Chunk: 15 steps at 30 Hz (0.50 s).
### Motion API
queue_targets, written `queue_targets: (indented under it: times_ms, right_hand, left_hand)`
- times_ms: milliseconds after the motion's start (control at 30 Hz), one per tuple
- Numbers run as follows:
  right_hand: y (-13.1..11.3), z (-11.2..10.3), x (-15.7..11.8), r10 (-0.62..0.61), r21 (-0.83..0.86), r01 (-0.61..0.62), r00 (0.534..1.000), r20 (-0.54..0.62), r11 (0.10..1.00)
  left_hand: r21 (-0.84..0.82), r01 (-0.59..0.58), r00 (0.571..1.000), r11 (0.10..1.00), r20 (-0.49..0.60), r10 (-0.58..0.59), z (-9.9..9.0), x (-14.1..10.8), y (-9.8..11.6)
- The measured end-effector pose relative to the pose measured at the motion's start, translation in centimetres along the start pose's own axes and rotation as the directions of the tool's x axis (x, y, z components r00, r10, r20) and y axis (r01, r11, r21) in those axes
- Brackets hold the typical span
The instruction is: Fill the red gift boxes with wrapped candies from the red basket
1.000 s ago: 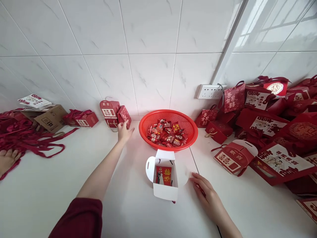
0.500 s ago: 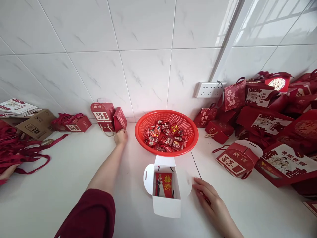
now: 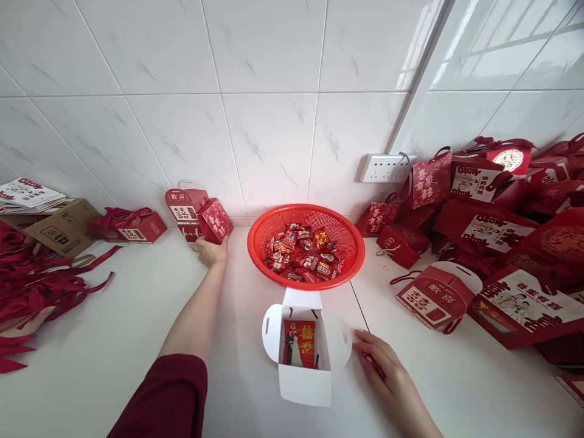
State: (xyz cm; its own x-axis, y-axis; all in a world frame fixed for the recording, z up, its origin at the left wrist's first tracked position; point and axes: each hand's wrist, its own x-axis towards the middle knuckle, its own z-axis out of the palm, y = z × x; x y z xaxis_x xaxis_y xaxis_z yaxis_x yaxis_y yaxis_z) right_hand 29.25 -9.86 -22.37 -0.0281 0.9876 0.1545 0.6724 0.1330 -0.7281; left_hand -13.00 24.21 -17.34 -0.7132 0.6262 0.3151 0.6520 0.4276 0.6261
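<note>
So the left arm is stretched out towards 11 o'clock of the open white box point(image 3: 305, 384), elbow almost straight, with the left hand point(image 3: 212, 252) kept low on the surface point(image 3: 241, 359). The small red box point(image 3: 218, 219) is clamped at its base by that grip, thumb on one side and fingers on the other, right beside the taller red box point(image 3: 183, 204). At 3 o'clock the right hand point(image 3: 383, 368) is rested with curled fingers drawn together, and a small red item point(image 3: 376, 366), mostly hidden, is held there. Whether the white flap is touched can't be told. The small red box is deep red, printed with pale blossoms and characters. In the white box a red packet point(image 3: 300, 345) is seen, printed with a couple and gold lettering.
</note>
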Motion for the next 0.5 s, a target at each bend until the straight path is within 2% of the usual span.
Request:
queue_targets:
  times_ms: [100, 167, 333, 500]
  right_hand:
    - [0.1, 0.0, 0.0, -0.008, 0.002, 0.008, 1.0, -0.005, 1.0]
    - [0.1, 0.0, 0.0, -0.013, 0.007, 0.013, 1.0, -0.008, 1.0]
    - [-0.6, 0.0, 0.2, 0.041, 0.061, -0.041, 0.999, 0.006, 0.997]
    - [-1.6, -0.4, 0.1, 0.111, 0.184, -0.105, 0.994, -0.022, 0.977]
  left_hand:
    - [0.017, -0.034, 0.999, 0.999, 0.024, 0.034, 0.1, -0.4, 0.0]
    - [0.02, -0.11, 0.993, 0.994, 0.049, 0.108, 0.2, -1.1, 0.1]
    - [-0.008, -0.339, 0.932, 0.941, 0.131, 0.337, 0.7, -2.7, 0.7]
    - [-0.075, -0.389, 0.895, 0.918, 0.206, 0.396, 1.3, -2.6, 1.5]
